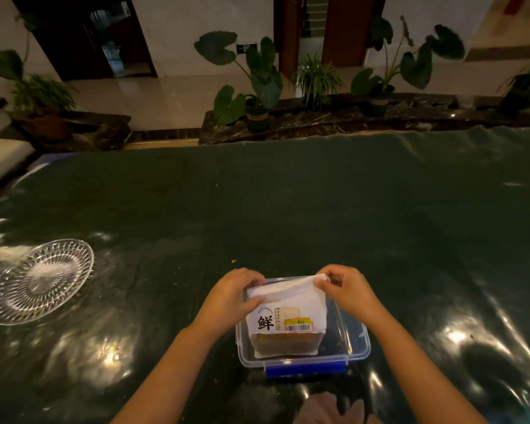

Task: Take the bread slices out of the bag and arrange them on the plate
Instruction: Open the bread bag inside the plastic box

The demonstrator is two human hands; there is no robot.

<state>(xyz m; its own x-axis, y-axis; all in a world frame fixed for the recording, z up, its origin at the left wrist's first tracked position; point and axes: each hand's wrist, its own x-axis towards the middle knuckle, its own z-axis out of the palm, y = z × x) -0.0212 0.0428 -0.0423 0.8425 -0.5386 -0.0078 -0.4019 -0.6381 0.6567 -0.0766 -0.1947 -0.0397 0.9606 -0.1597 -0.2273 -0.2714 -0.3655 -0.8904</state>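
Note:
A white bread bag (288,316) with a black character and a yellow label stands upright inside a clear plastic box (354,341) near the table's front edge. Brown bread slices (283,342) show through the bag's clear bottom. My left hand (231,296) grips the bag's folded top at its left side. My right hand (346,290) pinches the top at its right corner. A clear cut-glass plate (40,280) lies far to the left, with nothing on it.
The table (288,209) is covered by a dark green glossy sheet. The box has a blue latch (305,370) at its front. Potted plants (257,87) line a ledge beyond the far edge. A pale crumpled item (328,408) lies at the bottom edge.

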